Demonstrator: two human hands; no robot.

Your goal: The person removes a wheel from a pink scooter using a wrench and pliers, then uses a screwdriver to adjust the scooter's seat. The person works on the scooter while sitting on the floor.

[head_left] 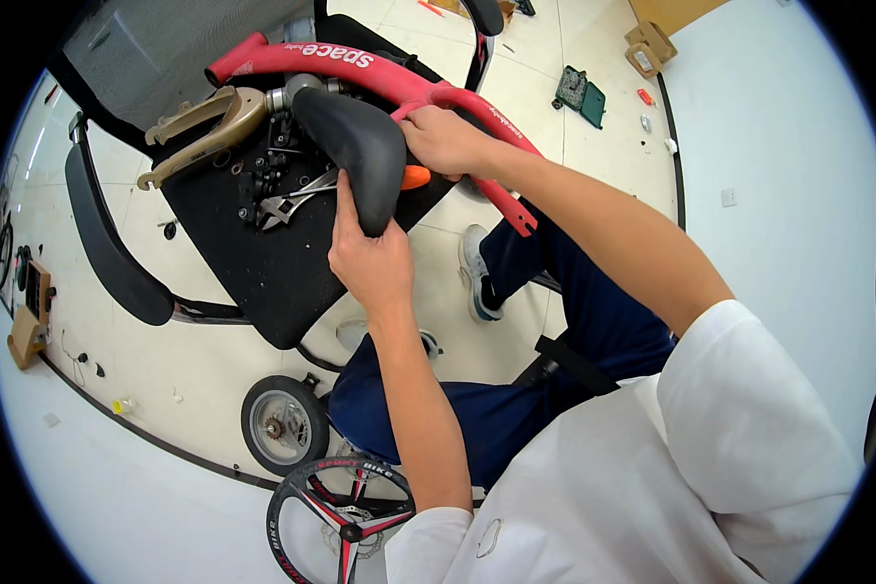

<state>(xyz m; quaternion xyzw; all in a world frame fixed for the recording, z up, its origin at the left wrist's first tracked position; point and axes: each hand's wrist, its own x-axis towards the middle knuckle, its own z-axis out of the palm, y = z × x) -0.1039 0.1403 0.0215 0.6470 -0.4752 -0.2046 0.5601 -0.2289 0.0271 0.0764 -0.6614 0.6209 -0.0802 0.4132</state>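
A black bicycle saddle (360,141) is held above the seat of a black office chair (263,282). My left hand (372,258) is closed on its near, narrow end, thumb along the left side. At the saddle's right edge my right hand (448,142) is closed, its fingertips partly hidden. Behind and beside the saddle lies a red bicycle frame (336,60). A gold-coloured fork (214,127) rests left of it. Under the saddle I see an adjustable wrench (280,208), an orange handle (416,177) and several small black parts (253,185).
The chair's left armrest (117,234) juts out. Below the chair, a small wheel with a tyre (284,425) and a spoked black, red and white wheel (350,531) are near my legs. A green tool case (580,97) and cardboard boxes (649,49) are on the floor at far right.
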